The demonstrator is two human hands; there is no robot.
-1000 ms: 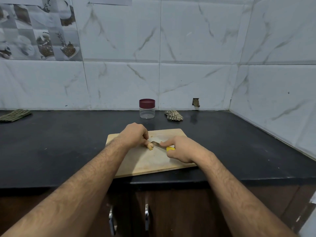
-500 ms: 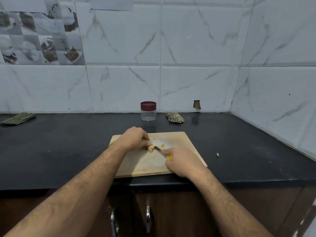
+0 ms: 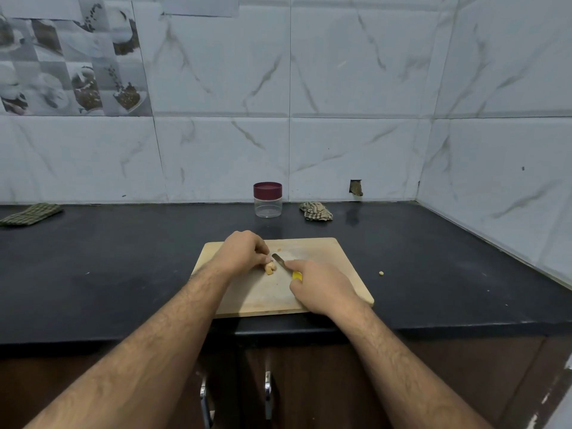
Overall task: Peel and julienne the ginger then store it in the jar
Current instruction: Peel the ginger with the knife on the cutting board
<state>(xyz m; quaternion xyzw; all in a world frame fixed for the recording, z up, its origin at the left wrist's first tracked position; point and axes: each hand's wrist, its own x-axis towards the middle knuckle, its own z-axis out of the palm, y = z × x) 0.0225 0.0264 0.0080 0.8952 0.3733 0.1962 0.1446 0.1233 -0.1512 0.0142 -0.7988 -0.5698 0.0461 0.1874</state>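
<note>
A: On the board (image 3: 325, 267), at the middle of the table (image 3: 108, 274), how much can be counted as done?

B: Little. A pale, seemingly peeled lump of ginger (image 3: 270, 267) is pinned by the curled fingertips of the left hand (image 3: 244, 252). The knife (image 3: 280, 261) is gripped at its yellow handle by the right hand (image 3: 322, 286), the forefinger laid along the blade, the tip just beside the ginger at its 2 o'clock. No heap of strips is seen; only a crumb or two lies on the board.

A: And what is left?

B: The slicing into strips, it is judged, and the storing. The jar (image 3: 267, 199) stands at 12 o'clock from the board, lid on and apparently empty.

A: What differs from half a second ago?

B: Not much is altered. The blade has been shifted slightly towards 12 o'clock. A scrap (image 3: 381, 273) is seen on the table at 3 o'clock, as before.
</note>
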